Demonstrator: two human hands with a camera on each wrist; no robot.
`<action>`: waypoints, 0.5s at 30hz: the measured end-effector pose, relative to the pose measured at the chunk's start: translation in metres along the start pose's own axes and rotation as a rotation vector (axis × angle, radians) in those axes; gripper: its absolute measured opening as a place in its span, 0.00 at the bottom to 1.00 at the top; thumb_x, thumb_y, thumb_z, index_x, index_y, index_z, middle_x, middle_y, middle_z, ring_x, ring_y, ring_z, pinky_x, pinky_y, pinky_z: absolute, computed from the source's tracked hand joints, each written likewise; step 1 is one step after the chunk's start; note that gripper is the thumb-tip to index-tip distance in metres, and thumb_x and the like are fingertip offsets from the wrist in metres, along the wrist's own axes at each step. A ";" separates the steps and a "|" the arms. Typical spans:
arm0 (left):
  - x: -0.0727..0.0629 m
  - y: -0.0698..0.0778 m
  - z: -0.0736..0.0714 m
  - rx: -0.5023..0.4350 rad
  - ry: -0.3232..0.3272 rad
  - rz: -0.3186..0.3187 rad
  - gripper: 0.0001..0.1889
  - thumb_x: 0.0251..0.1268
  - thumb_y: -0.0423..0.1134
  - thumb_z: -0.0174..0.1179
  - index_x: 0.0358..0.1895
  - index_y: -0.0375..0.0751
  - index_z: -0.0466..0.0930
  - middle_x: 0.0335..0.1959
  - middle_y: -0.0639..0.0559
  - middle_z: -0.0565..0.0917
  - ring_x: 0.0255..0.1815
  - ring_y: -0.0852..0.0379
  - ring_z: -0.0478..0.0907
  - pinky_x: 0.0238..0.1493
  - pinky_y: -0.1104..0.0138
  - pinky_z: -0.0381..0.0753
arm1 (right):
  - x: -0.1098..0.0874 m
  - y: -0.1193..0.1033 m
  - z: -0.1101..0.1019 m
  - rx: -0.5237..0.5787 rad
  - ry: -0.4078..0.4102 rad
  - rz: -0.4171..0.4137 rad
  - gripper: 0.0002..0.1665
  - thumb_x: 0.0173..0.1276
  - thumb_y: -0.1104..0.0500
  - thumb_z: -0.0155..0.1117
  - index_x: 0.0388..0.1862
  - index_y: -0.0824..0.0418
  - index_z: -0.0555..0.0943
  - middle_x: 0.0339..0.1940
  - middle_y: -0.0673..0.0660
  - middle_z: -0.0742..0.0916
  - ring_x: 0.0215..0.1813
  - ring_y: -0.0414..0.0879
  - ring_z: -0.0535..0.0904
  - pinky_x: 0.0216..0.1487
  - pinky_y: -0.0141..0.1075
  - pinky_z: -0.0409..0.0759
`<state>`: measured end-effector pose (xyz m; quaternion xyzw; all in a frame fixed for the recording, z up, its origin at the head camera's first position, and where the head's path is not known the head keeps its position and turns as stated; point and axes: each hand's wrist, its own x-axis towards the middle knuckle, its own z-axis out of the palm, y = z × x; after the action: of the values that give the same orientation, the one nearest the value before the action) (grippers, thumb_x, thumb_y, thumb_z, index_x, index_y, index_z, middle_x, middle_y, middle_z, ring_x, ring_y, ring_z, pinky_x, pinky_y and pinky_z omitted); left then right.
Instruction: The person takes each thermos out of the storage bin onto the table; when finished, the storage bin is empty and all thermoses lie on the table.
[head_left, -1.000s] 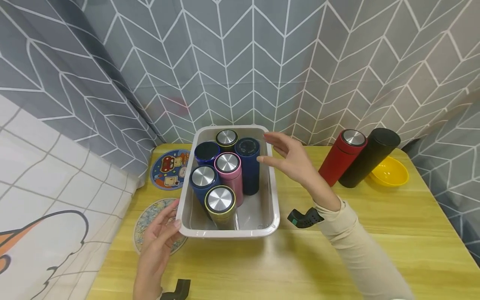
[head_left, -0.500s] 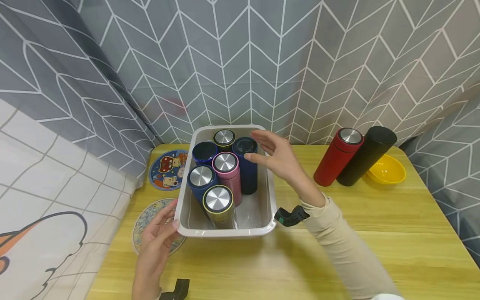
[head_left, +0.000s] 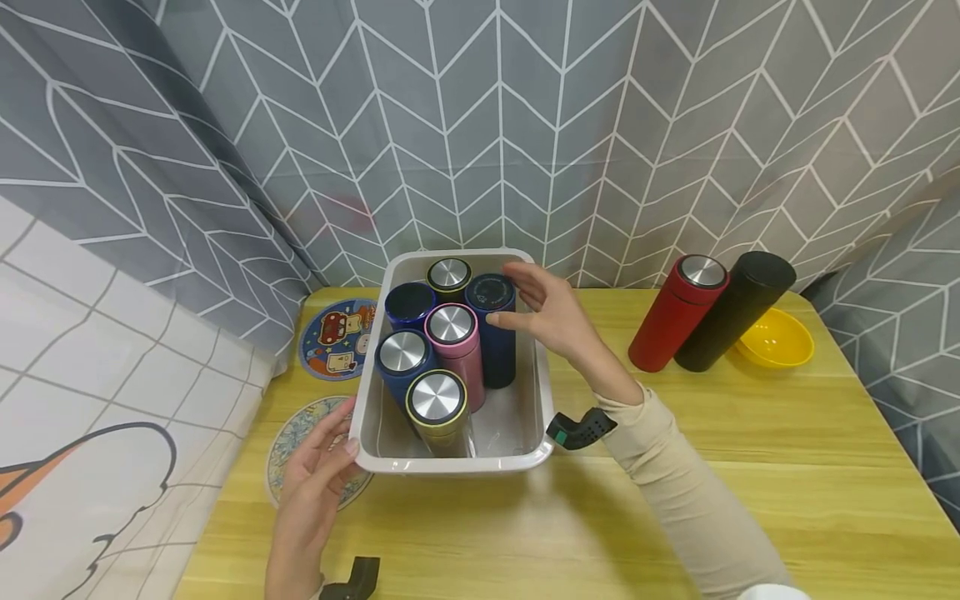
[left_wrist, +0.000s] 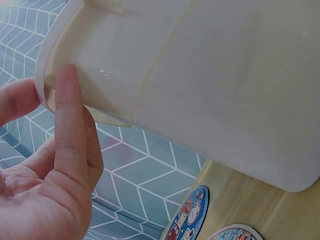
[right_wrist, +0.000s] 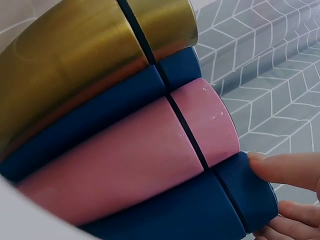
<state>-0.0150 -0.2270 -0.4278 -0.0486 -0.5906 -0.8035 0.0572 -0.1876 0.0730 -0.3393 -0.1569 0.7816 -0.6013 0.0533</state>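
Observation:
A white plastic bin (head_left: pixel 450 466) holds several upright thermos flasks. My left hand (head_left: pixel 311 483) grips its near left corner, thumb at the rim; in the left wrist view a finger presses the outer wall (left_wrist: pixel 200 90). My right hand (head_left: pixel 558 321) reaches over the right side and holds the tall dark blue thermos flask (head_left: pixel 497 354) at its lid. The right wrist view has the thumb on that blue lid (right_wrist: pixel 247 187) and the other fingers round the far side. Beside it stand a pink flask (head_left: pixel 461 375), a gold flask (head_left: pixel 447 435) and a blue flask (head_left: pixel 405 377) with silver top.
At the right of the wooden table (head_left: pixel 750 467) stand a red flask (head_left: pixel 671 329) and a black flask (head_left: pixel 727 325), with a yellow bowl (head_left: pixel 780 342) behind. Two round patterned mats (head_left: pixel 326 342) lie left of the bin. A grey curtain (head_left: pixel 525 142) hangs behind.
My right hand has moved left from the bin's right rim onto the dark blue flask's lid. My left hand keeps its grip on the corner.

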 end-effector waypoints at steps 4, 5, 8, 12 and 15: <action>0.000 0.001 0.001 -0.001 0.004 0.001 0.26 0.72 0.20 0.43 0.72 0.32 0.67 0.52 0.52 0.81 0.48 0.62 0.84 0.46 0.72 0.88 | 0.003 0.004 0.002 0.008 -0.008 -0.001 0.45 0.55 0.66 0.77 0.72 0.66 0.69 0.73 0.62 0.76 0.77 0.55 0.70 0.80 0.44 0.66; 0.000 0.001 0.001 -0.005 0.004 0.003 0.26 0.72 0.19 0.43 0.71 0.32 0.67 0.53 0.52 0.81 0.48 0.62 0.84 0.46 0.72 0.88 | 0.004 0.005 0.003 0.008 -0.011 -0.002 0.45 0.55 0.66 0.77 0.72 0.66 0.69 0.73 0.62 0.76 0.76 0.55 0.70 0.80 0.44 0.66; 0.000 0.001 0.001 -0.005 0.006 0.005 0.26 0.72 0.19 0.43 0.71 0.34 0.69 0.53 0.52 0.82 0.48 0.62 0.84 0.46 0.72 0.88 | 0.006 0.007 0.005 0.004 -0.019 0.002 0.46 0.55 0.66 0.78 0.72 0.65 0.69 0.72 0.62 0.77 0.76 0.55 0.70 0.80 0.44 0.66; 0.000 0.001 0.001 0.003 0.014 -0.004 0.26 0.72 0.19 0.43 0.71 0.33 0.68 0.52 0.52 0.81 0.47 0.62 0.84 0.45 0.73 0.88 | 0.008 0.008 0.008 -0.050 -0.023 0.005 0.47 0.55 0.63 0.79 0.73 0.63 0.69 0.73 0.60 0.77 0.77 0.55 0.69 0.81 0.45 0.65; -0.001 0.001 0.001 0.005 0.017 -0.010 0.26 0.72 0.20 0.43 0.72 0.32 0.67 0.52 0.52 0.81 0.47 0.63 0.84 0.45 0.73 0.88 | 0.009 0.010 0.008 -0.093 -0.024 0.001 0.48 0.54 0.61 0.80 0.74 0.62 0.69 0.73 0.60 0.76 0.76 0.56 0.70 0.81 0.46 0.65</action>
<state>-0.0143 -0.2262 -0.4268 -0.0385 -0.5925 -0.8025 0.0582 -0.1955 0.0647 -0.3499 -0.1660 0.8080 -0.5626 0.0555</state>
